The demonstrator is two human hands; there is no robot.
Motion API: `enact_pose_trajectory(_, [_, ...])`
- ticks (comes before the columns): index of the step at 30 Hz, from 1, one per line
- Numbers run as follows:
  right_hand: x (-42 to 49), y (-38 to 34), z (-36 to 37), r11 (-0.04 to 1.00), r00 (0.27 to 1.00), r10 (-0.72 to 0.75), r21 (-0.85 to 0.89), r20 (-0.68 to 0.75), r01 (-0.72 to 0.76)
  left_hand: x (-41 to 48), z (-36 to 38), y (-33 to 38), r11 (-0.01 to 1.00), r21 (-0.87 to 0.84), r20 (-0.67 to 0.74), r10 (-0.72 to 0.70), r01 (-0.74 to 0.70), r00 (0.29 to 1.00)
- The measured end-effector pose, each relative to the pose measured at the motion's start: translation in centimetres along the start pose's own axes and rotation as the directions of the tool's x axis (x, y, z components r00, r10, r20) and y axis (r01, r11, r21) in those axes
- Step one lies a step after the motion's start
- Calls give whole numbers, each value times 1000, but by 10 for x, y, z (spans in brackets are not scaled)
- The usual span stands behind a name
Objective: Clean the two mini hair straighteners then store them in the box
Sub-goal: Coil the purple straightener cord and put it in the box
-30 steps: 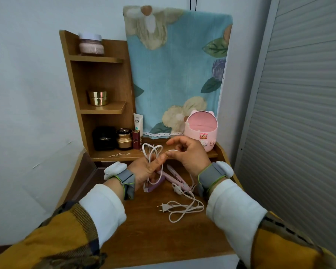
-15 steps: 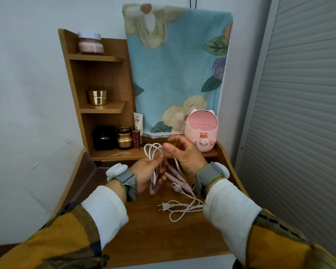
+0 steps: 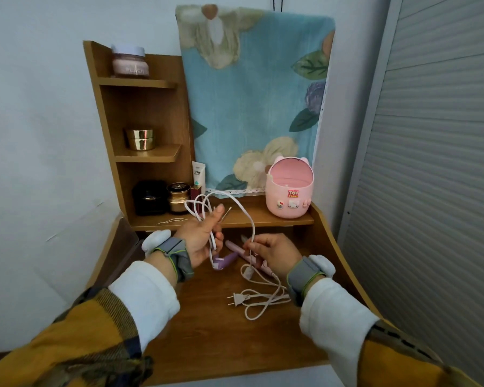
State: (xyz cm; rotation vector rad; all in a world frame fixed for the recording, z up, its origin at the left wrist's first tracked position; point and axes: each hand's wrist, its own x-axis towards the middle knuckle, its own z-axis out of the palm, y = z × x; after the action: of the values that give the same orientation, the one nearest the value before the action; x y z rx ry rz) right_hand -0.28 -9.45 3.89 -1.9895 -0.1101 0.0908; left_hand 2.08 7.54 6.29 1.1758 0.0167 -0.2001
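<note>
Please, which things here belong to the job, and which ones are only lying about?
For the job: purple straightener, white cord, pink straightener, pink Toy Story box.
Lying about: pink jar, gold jar, white tube, floral cloth.

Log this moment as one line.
left hand: holds purple straightener plus looped cord | right hand: pinches that cord | pink straightener: lying on desk | pink box: open, on ledge

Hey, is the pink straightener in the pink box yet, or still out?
Out: the pink straightener lies on the desk by the right hand; the pink box stands apart on the shelf.
</note>
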Motion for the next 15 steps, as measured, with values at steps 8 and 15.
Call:
enact_pose_trajectory(8, [13,-14,13,507,951,-286,-824,115,252,-3,5,2,999,1,25,39,-39,999])
enact_pose_trajectory(15, [8,-21,3,289,897,-332,-874,293,392,1,3,4,982,79,-78,178,-172,981])
